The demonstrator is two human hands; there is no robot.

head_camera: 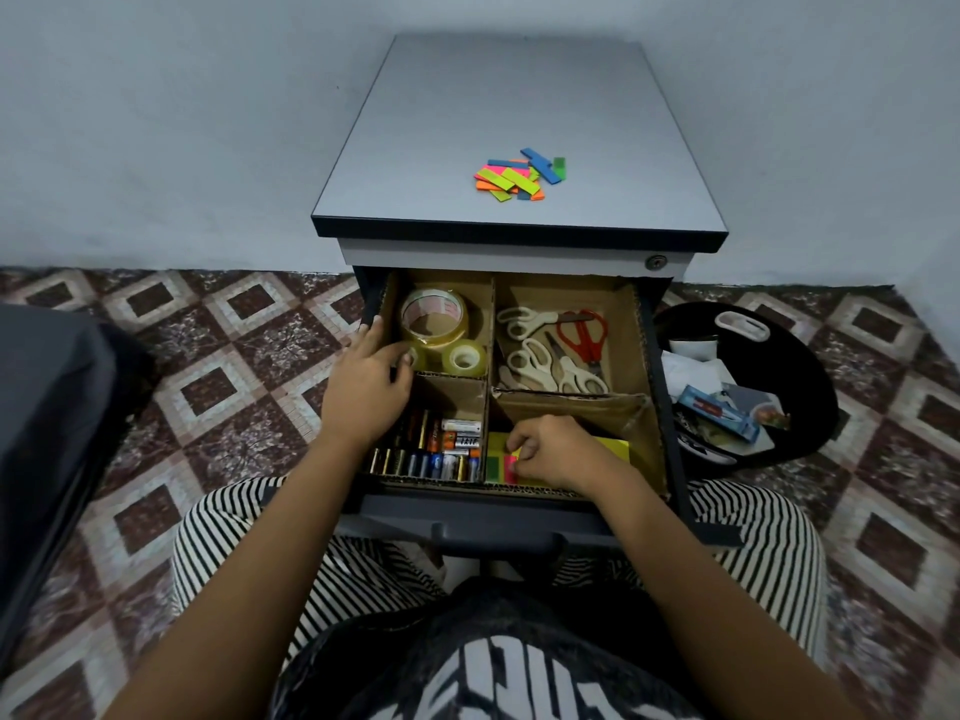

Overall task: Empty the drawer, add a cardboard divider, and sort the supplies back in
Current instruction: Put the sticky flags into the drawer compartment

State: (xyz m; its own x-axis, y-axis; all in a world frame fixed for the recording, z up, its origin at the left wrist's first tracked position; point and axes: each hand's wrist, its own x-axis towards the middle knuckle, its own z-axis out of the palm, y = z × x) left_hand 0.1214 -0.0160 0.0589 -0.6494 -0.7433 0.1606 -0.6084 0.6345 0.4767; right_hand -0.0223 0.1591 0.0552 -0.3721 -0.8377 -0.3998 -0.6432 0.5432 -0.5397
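Neon sticky notes (615,449), pinched in the grip of the right hand (550,452), should lie flat in the five-o'clock compartment of the drawer (467,514); left hand (363,381) by the tape (434,317) at ten o'clock, grip unclear.

Nothing is reading plainly here. The shirt (498,678) at 6 o'clock is showing big white block letters, but they are cut off by the frame edge and are not making a word. The batteries (441,449), just below centre, are carrying small label print that is too blurred to read. The tape roll (434,317) at their 12 o'clock is showing reddish, illegible print inside its core. The blue box (719,413) at 3 o'clock is bearing marks too small to tell.
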